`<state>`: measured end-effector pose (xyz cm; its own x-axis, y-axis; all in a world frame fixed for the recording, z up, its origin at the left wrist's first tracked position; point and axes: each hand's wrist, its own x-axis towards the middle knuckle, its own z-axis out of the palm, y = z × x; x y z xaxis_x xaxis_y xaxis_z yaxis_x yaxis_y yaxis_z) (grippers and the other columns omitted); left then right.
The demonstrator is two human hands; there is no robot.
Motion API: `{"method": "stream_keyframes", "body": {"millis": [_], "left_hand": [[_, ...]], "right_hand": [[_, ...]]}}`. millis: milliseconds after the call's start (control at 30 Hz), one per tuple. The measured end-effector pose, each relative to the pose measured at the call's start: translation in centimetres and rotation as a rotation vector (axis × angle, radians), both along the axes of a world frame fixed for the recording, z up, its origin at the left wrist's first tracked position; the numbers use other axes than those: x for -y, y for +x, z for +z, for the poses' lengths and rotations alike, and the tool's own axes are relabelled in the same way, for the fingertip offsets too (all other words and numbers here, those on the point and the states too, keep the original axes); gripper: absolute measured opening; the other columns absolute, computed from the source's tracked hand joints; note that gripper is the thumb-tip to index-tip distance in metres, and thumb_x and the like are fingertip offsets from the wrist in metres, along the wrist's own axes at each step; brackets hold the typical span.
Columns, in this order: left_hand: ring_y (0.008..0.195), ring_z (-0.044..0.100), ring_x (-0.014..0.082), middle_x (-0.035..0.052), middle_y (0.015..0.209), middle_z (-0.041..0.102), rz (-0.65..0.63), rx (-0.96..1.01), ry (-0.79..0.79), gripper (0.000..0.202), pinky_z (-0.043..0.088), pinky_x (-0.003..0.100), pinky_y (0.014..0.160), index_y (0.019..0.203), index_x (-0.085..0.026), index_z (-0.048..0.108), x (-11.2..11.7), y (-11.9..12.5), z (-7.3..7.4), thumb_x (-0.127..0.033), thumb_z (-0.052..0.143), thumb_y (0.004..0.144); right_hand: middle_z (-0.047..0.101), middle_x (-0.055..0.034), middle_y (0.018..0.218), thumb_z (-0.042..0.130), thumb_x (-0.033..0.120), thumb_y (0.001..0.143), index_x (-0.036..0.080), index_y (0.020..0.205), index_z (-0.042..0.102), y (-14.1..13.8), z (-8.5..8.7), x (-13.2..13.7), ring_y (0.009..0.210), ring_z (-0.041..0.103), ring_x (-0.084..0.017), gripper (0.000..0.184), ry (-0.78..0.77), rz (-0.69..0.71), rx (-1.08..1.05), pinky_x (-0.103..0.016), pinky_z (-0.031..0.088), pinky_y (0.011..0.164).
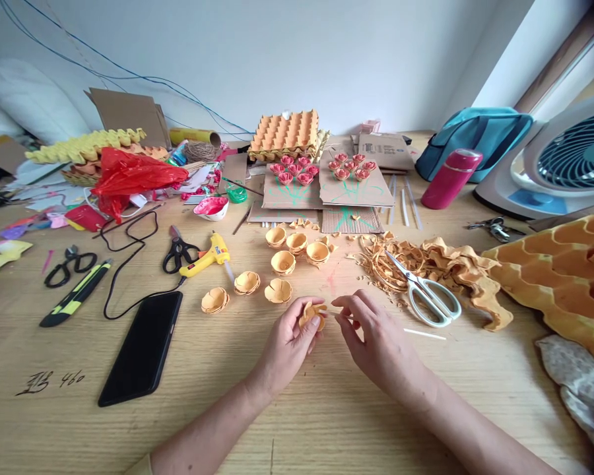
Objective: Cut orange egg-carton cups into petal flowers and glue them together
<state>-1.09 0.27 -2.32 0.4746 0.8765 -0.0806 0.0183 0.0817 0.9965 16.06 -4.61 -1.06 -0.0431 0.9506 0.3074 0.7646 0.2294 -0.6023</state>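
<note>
My left hand [297, 333] is closed on a small orange egg-carton flower cup [311, 313] with cut petals. My right hand [371, 330] is just to its right, thumb and fingers pinched together near the cup's edge. Something small and pale may be between those fingertips, too small to make out. Beyond my hands stand several similar cups, among them one flower cup [278, 290] close to my left hand and another flower cup [214, 300] farther left. A thin white stick [424, 334] lies by my right wrist.
White-handled scissors [433, 300] rest by orange carton scraps [475, 277] on the right. To the left are a yellow glue gun [208, 257], black scissors [178, 251], a cutter knife [76, 293] and a phone [141, 348]. Red flowers on cardboard [297, 194] stand behind.
</note>
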Motion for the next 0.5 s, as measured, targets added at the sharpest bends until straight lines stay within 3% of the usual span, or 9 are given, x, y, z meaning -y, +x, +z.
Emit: {"method": "stream_keyframes", "body": {"millis": [100,233,367,500], "left_hand": [[0.069,0.054,0.0101,0.0047,0.101,0.064,0.003,0.019,-0.016,0.031,0.049,0.023,0.065,0.123,-0.018,0.057,0.06,-0.12,0.33,-0.026,0.052,0.094],[0.092,0.062,0.0166,0.0063,0.114,0.062,-0.032,0.021,-0.01,0.041,0.055,0.027,0.079,0.128,-0.021,0.054,0.35,-0.05,0.31,-0.013,0.052,0.088],[0.114,0.059,0.0218,0.0073,0.123,0.059,-0.042,0.054,0.033,0.042,0.055,0.033,0.094,0.127,-0.022,0.053,0.4,0.16,-0.05,-0.011,0.053,0.086],[0.118,0.059,0.0213,0.0067,0.124,0.061,-0.043,0.025,0.076,0.04,0.049,0.036,0.105,0.127,-0.022,0.053,0.23,0.15,0.08,-0.013,0.053,0.088]], "right_hand": [[0.06,-0.0049,0.096,0.049,0.012,0.096,0.019,0.108,0.061,-0.13,0.09,0.17,0.072,0.062,-0.015,0.018,-0.028,-0.003,-0.059,-0.026,0.049,0.064],[0.061,-0.0032,0.095,0.05,0.014,0.096,0.023,0.11,0.064,-0.32,-0.33,0.18,0.073,0.062,-0.015,0.022,-0.071,-0.009,-0.053,-0.027,0.049,0.067],[0.06,-0.0032,0.095,0.049,0.017,0.098,0.023,0.111,0.065,-0.45,-0.56,0.18,0.074,0.062,-0.016,0.022,-0.087,-0.004,-0.041,-0.027,0.048,0.067],[0.06,-0.0036,0.096,0.05,0.013,0.096,0.023,0.112,0.064,-0.59,-0.39,0.24,0.075,0.062,-0.015,0.024,-0.118,0.008,-0.022,-0.026,0.047,0.067]]}}
